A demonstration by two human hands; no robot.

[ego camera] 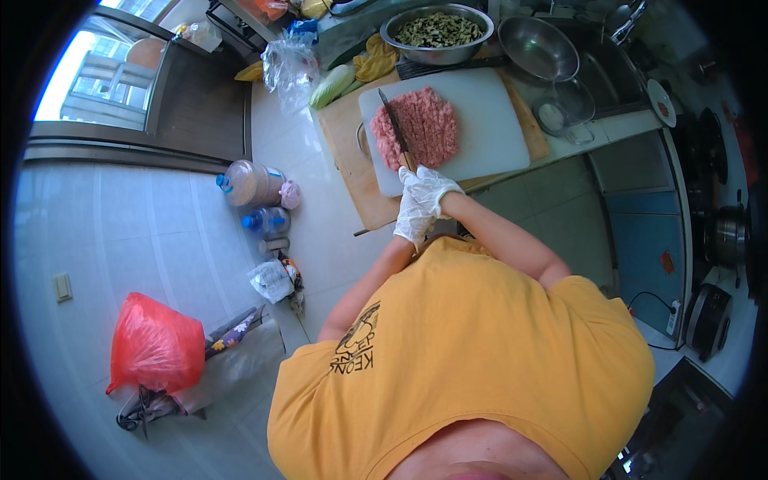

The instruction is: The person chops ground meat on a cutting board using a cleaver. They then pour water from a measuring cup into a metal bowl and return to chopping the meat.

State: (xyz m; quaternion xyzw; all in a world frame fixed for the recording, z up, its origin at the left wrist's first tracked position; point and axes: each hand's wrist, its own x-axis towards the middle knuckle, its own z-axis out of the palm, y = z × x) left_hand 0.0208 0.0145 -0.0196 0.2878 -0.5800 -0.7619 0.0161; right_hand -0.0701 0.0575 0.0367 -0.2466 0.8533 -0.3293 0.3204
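My right hand (436,189) and my left hand (411,217), both in thin white gloves, are together at the near edge of a white cutting board (492,120). The wooden handle of a kitchen knife (396,126) runs into the fingers of my right hand. My left hand lies against the right one, close to the handle; its fingers are partly hidden, and its hold cannot be told. The knife's narrow dark blade points away from me, over a flattened slab of pink minced meat (429,129). Under the white board is a larger wooden board (345,144).
Behind the boards stand a steel bowl of chopped greenery (441,54), an empty metal bowl (537,48) and a glass jug (564,108) near the sink (606,72). A pale green vegetable (332,86) and yellow cloth (376,58) lie at the back left. Plastic bottles (267,222) stand at left.
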